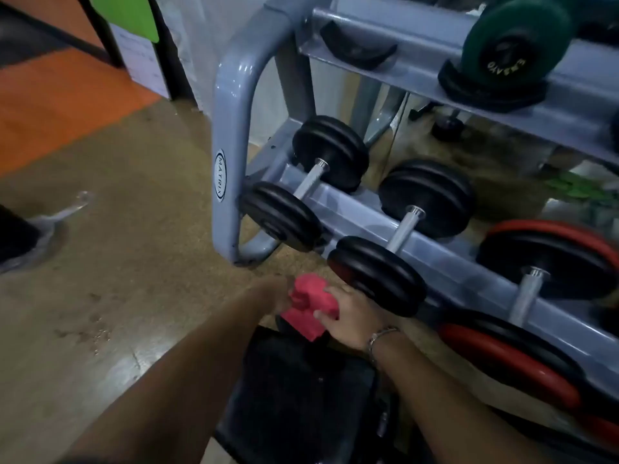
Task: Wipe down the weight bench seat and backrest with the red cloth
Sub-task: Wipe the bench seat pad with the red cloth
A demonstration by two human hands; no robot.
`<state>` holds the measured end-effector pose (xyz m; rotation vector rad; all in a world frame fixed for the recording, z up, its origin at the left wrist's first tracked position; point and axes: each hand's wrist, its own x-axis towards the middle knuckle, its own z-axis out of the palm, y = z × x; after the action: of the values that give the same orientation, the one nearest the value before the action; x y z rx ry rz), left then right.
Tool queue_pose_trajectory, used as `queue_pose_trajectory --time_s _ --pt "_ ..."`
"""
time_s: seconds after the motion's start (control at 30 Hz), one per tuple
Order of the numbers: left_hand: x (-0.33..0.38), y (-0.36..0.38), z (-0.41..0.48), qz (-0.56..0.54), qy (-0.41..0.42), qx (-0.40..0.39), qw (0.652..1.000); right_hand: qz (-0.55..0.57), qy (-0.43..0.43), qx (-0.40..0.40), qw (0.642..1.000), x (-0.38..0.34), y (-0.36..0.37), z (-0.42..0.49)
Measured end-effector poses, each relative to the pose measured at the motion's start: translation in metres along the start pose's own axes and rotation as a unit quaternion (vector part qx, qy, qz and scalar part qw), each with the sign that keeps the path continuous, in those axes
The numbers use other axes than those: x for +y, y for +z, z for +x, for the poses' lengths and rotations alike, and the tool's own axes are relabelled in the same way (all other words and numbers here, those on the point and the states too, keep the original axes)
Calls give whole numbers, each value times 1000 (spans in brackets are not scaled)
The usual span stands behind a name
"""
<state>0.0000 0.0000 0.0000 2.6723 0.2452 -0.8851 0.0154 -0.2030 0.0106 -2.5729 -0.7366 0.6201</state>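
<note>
2 bare hands meet over the far end of a black padded weight bench (301, 390), both on a bunched red cloth (310, 308). Coming in from the lower right and wearing a thin metal bracelet (378, 336) at the wrist, the right hand (351, 316) is closed around the cloth, with its fingers wrapped over the top and its thumb pressed on the near side. From the lower left the left hand (271, 294) touches the cloth's left edge; it is blurred and partly hidden behind the fabric, so I cannot tell whether it is gripping or only resting there. The cloth sits at the bench's far edge, just above the pad, though whether it presses on the upholstery is unclear. Just beyond the hands stands a grey-blue steel dumbbell rack (231, 128) marked MATRIX on its upright. On its lower rail lie 2 black dumbbells with silver handles: one at the left end (301, 185) and one beside it (402, 229), with a third, red-rimmed dumbbell (549, 259) further right. A green dumbbell (512, 41) rests on the upper shelf. Brown speckled flooring (127, 262) lies under everything.
</note>
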Motion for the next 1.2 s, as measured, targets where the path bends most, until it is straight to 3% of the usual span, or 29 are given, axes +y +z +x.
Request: queue_pose_trajectory --time_s 0.13,0.4,0.53,0.6,0.7,0.8,1.03,1.2 --pt "-20 26 26 -39 -47 -37 997 -14 12 -22 1000 8 25 7" --pt "-36 42 58 -77 -51 -117 989 -12 20 -28 999 16 38 21" --pt "-43 48 64 -123 -52 -62 989 -18 24 -21 999 20 37 22" --pt "-44 48 63 -158 -45 12 986 -17 29 -20 999 20 37 21" --pt "-33 38 47 -244 -25 121 962 -15 35 -25 999 15 32 11" --pt "-13 17 23 -288 2 176 941 -5 41 -15 999 6 15 0" --pt "27 -35 -47 -383 75 203 898 131 30 75 988 -24 -35 -34" --pt "56 -54 -103 -464 134 172 859 157 4 54 986 -42 -54 -67"
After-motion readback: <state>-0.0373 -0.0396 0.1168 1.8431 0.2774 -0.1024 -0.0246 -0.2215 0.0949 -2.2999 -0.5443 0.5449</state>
